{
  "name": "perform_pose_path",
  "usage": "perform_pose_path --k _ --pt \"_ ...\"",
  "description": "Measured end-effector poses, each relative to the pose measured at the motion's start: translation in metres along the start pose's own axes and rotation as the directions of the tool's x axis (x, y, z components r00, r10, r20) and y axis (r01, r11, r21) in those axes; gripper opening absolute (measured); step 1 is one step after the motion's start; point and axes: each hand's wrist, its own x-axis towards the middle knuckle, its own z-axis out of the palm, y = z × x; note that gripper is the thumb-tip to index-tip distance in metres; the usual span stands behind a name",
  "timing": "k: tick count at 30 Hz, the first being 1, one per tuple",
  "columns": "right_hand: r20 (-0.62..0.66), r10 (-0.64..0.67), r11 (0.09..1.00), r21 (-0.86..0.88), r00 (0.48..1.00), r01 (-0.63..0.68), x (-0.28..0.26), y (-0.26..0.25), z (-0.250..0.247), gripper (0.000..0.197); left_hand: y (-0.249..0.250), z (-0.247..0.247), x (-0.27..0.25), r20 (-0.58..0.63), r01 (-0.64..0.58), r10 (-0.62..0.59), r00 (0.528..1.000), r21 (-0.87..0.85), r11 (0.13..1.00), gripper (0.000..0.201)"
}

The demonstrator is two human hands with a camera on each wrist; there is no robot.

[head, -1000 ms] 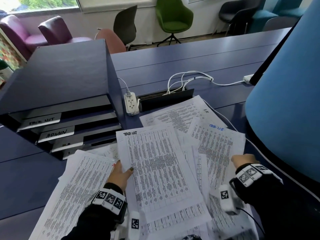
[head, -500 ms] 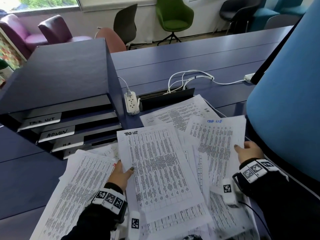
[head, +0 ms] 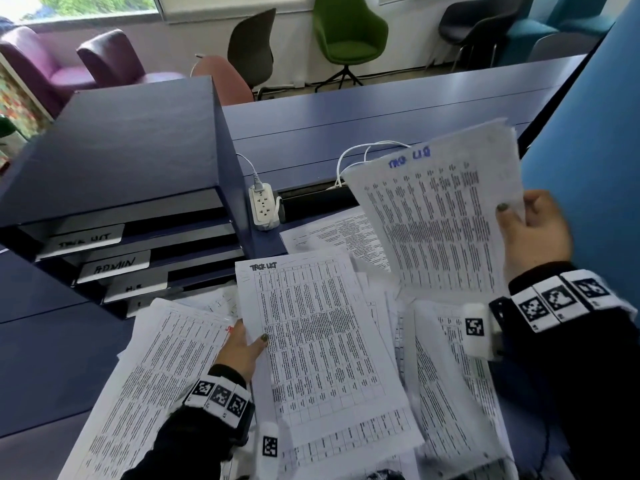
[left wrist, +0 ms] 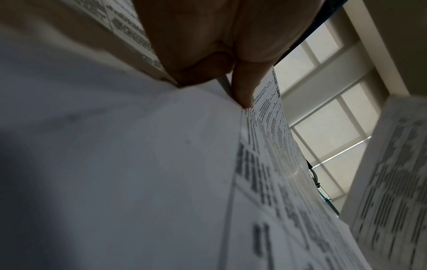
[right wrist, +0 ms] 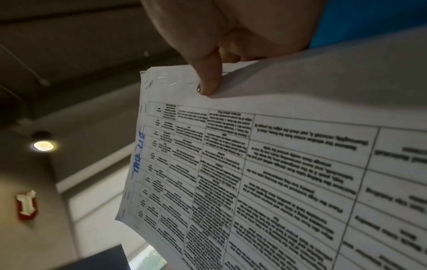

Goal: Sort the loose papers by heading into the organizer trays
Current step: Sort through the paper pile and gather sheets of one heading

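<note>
A dark blue organizer (head: 114,157) at the left has stacked trays with white labels (head: 114,264) reading Task List, Admin and H.R. Loose printed papers (head: 166,368) lie spread on the desk in front of it. My left hand (head: 244,344) pinches the left edge of a table sheet (head: 318,341) headed in black; the thumb (left wrist: 242,87) lies on top. My right hand (head: 530,230) holds up a stapled sheet (head: 440,216) with a blue handwritten heading (right wrist: 137,155), lifted off the pile, thumb (right wrist: 208,76) on its face.
A white power strip (head: 263,206) and white cables (head: 363,150) lie behind the papers by a desk cable slot (head: 311,202). A tall blue panel (head: 595,161) stands close on the right. Chairs (head: 349,32) stand beyond the desk.
My right hand has taken the blue-headed sheet by its right edge and raised it off the pile, up and back. The left hand keeps its hold on the middle sheet.
</note>
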Motion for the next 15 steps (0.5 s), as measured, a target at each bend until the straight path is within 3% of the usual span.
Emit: perform_pose_path --k 5,9,12,15 --pt "-0.021 -0.103 0.970 0.220 0.994 0.105 0.005 -0.033 0.001 0.026 0.004 0.002 0.000 0.008 0.004 -0.004 1.000 0.053 0.999 0.049" --pt "0.029 -0.037 0.949 0.314 0.999 0.026 0.004 -0.037 0.006 0.026 0.006 0.001 -0.001 0.009 0.028 -0.029 1.000 0.026 0.999 0.045" --pt "0.196 0.073 0.964 0.237 0.978 -0.120 -0.007 -0.023 0.019 0.025 0.008 0.003 -0.003 0.046 0.017 -0.020 0.999 0.066 0.998 0.048" --pt "0.380 0.224 0.968 0.020 0.898 -0.250 -0.032 0.010 0.039 0.022 0.013 0.009 -0.009 0.063 0.016 -0.018 0.998 0.041 0.999 0.052"
